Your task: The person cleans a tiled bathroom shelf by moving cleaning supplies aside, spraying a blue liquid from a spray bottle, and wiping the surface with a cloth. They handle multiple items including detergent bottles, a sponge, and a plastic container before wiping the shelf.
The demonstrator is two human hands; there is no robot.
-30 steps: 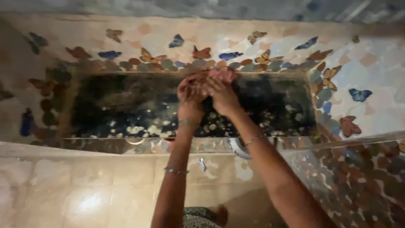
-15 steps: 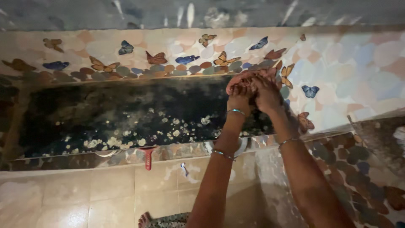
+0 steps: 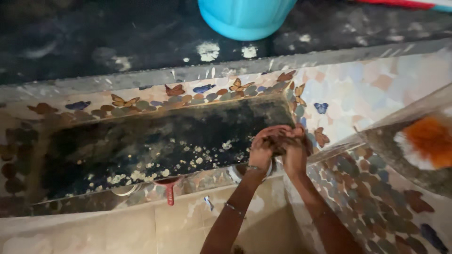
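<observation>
Pressing together, left hand [image 3: 261, 149] and right hand [image 3: 295, 151] clasp.

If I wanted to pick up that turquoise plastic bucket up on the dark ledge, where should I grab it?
Probably by its rounded lower wall, with both palms, one on each side. Only the bottom of the turquoise plastic bucket shows on the dark speckled ledge; its rim and any handle are out of view, and the smooth curved sides suit a two-handed clasp.

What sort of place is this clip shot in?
Probably a tiled washing area or bathroom at home. A sunken trough with dark, stained walls is edged by butterfly-patterned tiles, and a turquoise bucket stands on the dark ledge behind. The left hand and right hand are pressed together over it.
</observation>
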